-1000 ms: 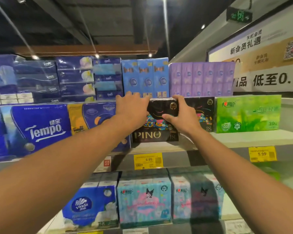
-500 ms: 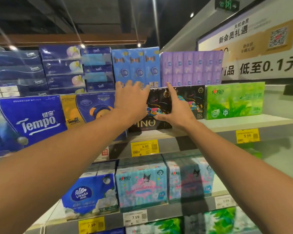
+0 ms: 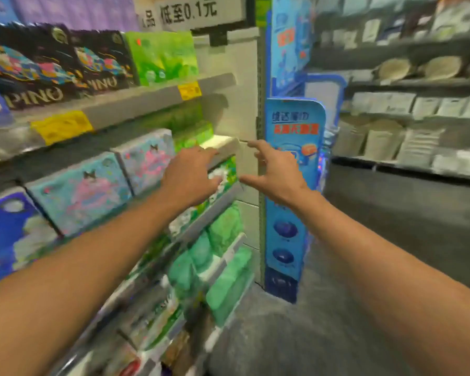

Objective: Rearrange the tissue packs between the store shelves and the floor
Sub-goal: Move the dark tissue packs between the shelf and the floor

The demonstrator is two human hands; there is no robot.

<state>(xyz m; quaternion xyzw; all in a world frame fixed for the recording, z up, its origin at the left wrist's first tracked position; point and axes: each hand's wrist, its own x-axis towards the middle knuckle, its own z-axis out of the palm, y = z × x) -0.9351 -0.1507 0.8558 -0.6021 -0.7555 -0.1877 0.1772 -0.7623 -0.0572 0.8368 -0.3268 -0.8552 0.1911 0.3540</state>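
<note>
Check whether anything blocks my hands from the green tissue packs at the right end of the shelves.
Nothing visible blocks them. The left hand and right hand are both open and hold nothing, in front of the right end of the shelves, with the green tissue packs just below. The frame is blurred, so small obstructions could be missed.

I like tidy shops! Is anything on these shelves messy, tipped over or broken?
Nothing stands out. The black PINO packs and the green pack stand upright in a row on the upper shelf. Both hands are empty, with fingers spread. The picture is blurry, so small damage would not show.
</note>
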